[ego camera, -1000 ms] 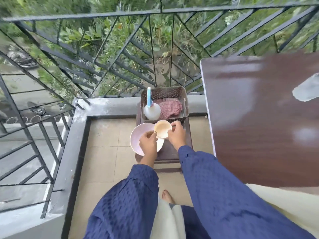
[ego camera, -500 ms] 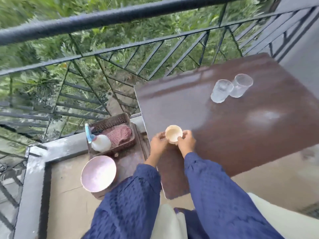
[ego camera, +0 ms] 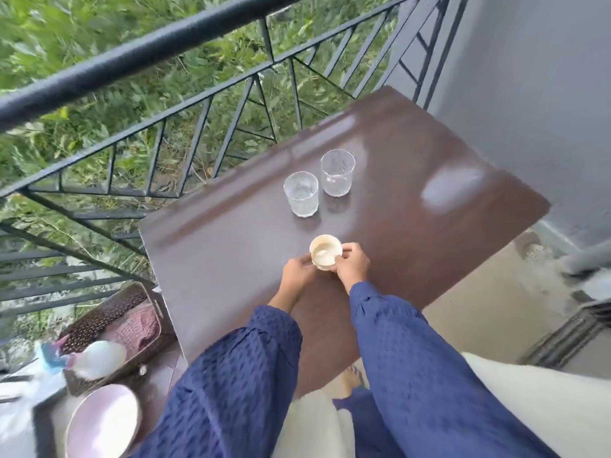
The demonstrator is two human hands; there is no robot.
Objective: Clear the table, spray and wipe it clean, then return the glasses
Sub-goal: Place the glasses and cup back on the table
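— Hands first: where are they?

— Both reach out over the near part of the brown table [ego camera: 231, 252]. The left hand [ego camera: 297, 269] and the right hand [ego camera: 352, 266] close on a small cream bowl [ego camera: 325, 252] from either side, with fingers curled against its wall, so each hand grips it.

— Is the bowl set down?

— Hard to say. It sits low over the tabletop, but the fingers hide its base, so whether it touches the wood cannot be told.

— And the glasses?

— Two clear glasses stand upright on the table beyond the bowl, just beside each other. The nearer glass [ego camera: 301, 194] is on the left and the farther glass [ego camera: 337, 173] on the right. Both are apart from the hands.

— What about the cleaning things?

— Down at the left, lower than the table, a woven basket [ego camera: 99, 320] rests on a low dark stand [ego camera: 162, 385]. Inside it are a pink checked cloth [ego camera: 135, 325] and a white spray bottle [ego camera: 99, 358] with a blue head, both blurred. A pink plate [ego camera: 102, 421] lies just in front of the basket, at the bottom edge of the view.

— Surroundings?

— A black metal railing [ego camera: 165, 51] runs along the far side of the table, with green plants [ego camera: 66, 28] behind it. A grey wall [ego camera: 529, 94] rises at the right. Blue sleeves [ego camera: 231, 375] cover both forearms.
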